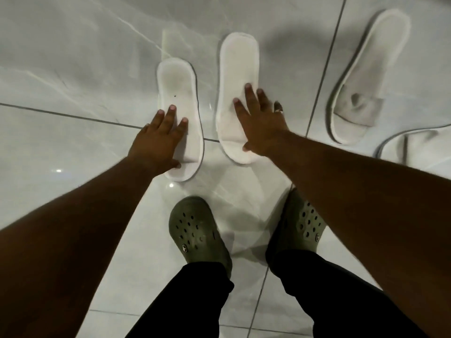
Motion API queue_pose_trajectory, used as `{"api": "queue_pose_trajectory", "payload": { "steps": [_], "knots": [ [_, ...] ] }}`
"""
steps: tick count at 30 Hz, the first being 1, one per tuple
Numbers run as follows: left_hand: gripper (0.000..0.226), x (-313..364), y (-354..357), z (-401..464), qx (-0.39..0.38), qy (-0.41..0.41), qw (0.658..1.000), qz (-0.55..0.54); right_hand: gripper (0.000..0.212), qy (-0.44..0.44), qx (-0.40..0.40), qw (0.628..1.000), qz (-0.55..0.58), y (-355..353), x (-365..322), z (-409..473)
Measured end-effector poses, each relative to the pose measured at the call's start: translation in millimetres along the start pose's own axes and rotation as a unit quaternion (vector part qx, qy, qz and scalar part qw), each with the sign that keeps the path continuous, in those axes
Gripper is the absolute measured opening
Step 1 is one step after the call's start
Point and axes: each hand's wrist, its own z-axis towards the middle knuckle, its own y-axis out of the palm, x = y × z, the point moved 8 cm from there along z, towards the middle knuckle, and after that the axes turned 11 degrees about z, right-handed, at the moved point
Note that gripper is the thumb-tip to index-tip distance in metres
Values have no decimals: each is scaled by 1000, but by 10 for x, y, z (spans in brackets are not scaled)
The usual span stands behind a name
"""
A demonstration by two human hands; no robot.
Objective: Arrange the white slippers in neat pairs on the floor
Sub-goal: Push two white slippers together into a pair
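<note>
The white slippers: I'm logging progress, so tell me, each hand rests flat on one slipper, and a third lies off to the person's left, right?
Not quite. The head view shows the left hand flat on one slipper and the right hand flat on another, but the third slipper lies off to the person's right, not left, tilted on the floor.

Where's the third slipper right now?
In the head view, the third slipper lies tilted at upper right, apart from the pair under the hands, just beyond the dark tile seam.
</note>
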Motion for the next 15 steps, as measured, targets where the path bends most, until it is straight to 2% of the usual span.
{"api": "queue_pose_trajectory", "payload": {
  "steps": [5,9,11,15],
  "knots": [
    [106,-202,0,47,40,-31,998,-46,112,-26,56,998,25,-484,-13,558],
    [108,-102,31,38,2,-57,993,-104,98,-28,117,992,23,-1062,-105,909],
    [112,-10,51,33,-23,-80,984,-155,99,-7,137,990,43,-1240,-95,908],
    [111,287,-14,45,-51,-78,964,-248,100,-16,161,985,65,-1069,-193,507]
  ]
}}
